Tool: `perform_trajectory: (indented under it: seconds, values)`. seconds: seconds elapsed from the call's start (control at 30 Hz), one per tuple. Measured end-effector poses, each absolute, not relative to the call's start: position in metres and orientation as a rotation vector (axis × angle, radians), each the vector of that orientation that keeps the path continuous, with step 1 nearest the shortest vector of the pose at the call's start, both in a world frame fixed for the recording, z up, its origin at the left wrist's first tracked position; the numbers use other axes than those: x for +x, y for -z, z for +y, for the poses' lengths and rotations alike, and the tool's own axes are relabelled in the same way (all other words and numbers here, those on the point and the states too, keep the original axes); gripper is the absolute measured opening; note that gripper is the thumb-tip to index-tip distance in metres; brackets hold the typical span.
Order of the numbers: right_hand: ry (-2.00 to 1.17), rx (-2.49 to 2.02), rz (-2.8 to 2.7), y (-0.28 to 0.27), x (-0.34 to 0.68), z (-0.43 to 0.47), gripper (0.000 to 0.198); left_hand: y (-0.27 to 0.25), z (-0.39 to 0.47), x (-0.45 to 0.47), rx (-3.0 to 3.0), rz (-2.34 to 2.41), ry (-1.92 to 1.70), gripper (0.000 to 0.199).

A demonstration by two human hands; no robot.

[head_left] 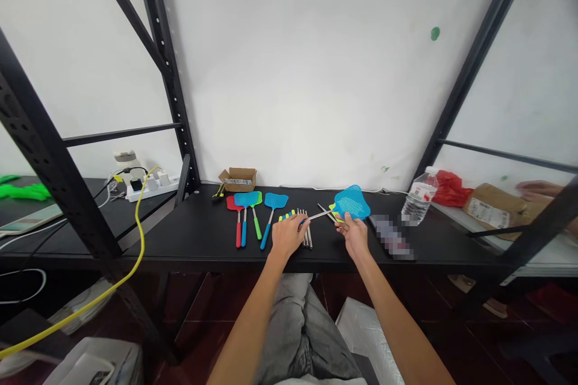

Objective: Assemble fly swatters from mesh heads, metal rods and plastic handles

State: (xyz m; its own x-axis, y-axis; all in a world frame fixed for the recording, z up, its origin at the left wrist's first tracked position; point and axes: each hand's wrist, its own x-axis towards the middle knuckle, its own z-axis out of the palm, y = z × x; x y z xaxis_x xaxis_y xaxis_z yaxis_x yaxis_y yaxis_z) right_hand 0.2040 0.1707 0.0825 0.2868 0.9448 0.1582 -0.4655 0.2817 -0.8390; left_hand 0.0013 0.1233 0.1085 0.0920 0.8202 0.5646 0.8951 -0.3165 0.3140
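A blue fly swatter is held between both my hands, its mesh head to the right and its metal rod running left. My left hand is closed round the handle end, which it mostly hides. At the neck, the fingers of my right hand pinch the swatter below its head. Yellow-green pieces show behind the blue head. Several bare metal rods lie beside my left hand. Further left are a red fly swatter, a green one and two blue ones, the nearer being a blue swatter.
A small cardboard box stands at the table's back. Right of my hands are a blurred flat object and a water bottle. Black rack posts flank the table. A yellow cable hangs left. Another person's hand shows far right.
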Motion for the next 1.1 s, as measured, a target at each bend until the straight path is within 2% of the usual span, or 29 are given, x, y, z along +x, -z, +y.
perform_trajectory:
  seconds: [0.8,1.1]
  values:
    - [-1.025,-0.850,-0.968,-0.0779,0.2055,0.1718,0.042,-0.1080,0.1238,-0.0003,-2.205,-1.780,1.063,0.035]
    - [-0.976,-0.887,-1.044,-0.0762,0.2056,0.1740,0.049,-0.1069,0.1246,-0.0008,-2.207,-1.780,1.046,0.034]
